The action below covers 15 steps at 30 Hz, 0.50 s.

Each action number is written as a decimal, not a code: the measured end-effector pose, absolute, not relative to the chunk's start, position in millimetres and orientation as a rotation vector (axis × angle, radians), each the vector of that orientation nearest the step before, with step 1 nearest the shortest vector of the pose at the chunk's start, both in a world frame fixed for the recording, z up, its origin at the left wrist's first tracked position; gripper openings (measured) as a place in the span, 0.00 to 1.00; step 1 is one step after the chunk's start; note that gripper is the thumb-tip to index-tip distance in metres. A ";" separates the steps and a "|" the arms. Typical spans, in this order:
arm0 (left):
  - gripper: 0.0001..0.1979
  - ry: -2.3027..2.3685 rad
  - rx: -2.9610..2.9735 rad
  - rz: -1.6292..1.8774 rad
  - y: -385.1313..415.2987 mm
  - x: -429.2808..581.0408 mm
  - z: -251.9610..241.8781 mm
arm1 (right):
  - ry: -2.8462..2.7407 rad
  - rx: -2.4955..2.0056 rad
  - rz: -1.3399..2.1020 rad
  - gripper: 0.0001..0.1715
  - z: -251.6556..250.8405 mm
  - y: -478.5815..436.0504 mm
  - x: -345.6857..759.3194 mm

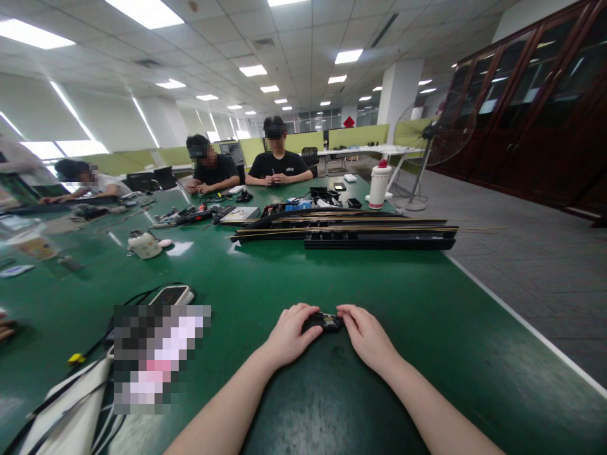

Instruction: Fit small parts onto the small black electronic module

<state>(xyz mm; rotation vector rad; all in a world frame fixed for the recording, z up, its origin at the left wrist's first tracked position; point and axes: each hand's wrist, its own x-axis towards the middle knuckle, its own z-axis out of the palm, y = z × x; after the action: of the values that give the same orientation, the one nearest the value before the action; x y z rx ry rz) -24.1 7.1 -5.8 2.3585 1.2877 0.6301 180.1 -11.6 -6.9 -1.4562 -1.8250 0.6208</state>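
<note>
A small black device (331,321) with a metallic, yellowish inner part lies on the green table between my hands. My left hand (293,335) closes on its left end, thumb at the near side and fingers at the far side. At its right end, my right hand (365,336) has its fingertips against the edge, fingers held together and bent over it. The palms hide both ends of the device, and its finer details are too small to tell.
Black rails with thin rods (379,242) lie across the table ahead. To the left are a pixelated item (159,360), cables and a white-rimmed phone (171,295). A cup (144,244) and a white bottle (379,186) stand farther off. Several people sit beyond.
</note>
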 end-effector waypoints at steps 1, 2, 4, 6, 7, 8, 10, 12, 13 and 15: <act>0.18 1.285 2.361 0.629 7.1 -24.2 -5.6 | -1.831 -1.446 0.625 0.16 -6.1 -12.1 179.9; 0.18 1.281 2.363 0.629 7.0 -24.2 -5.3 | -1.840 -1.432 0.628 0.15 -5.3 -12.6 179.6; 0.17 1.265 2.365 0.629 6.8 -24.2 -4.7 | -1.868 -1.391 0.625 0.15 -4.1 -13.4 179.4; 0.15 1.242 2.365 0.634 6.7 -24.3 -4.2 | -1.907 -1.346 0.611 0.14 -3.6 -13.9 179.4; 0.15 1.233 2.364 0.639 6.7 -24.3 -4.0 | -1.928 -1.326 0.601 0.14 -3.6 -14.0 179.5; 0.15 1.227 2.361 0.643 6.7 -24.4 -3.9 | -1.948 -1.310 0.593 0.13 -3.6 -14.0 179.7; 0.17 1.224 2.357 0.648 6.9 -24.7 -3.9 | -1.978 -1.290 0.583 0.12 -3.7 -13.8 179.9; 0.19 1.228 2.355 0.645 7.0 -25.0 -4.2 | -1.990 -1.286 0.581 0.11 -3.6 -13.6 179.9; 0.20 1.232 2.354 0.640 6.9 -25.1 -4.3 | -1.992 -1.288 0.581 0.11 -3.5 -13.6 179.8; 0.20 1.242 2.355 0.628 6.7 -25.1 -4.4 | -1.995 -1.296 0.579 0.10 -2.9 -13.9 179.4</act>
<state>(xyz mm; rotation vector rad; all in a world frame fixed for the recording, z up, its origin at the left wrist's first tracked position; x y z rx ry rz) -25.1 6.7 -4.4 2.3552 1.2419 0.6280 179.4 -13.9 -2.9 -1.2959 -1.9954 0.5794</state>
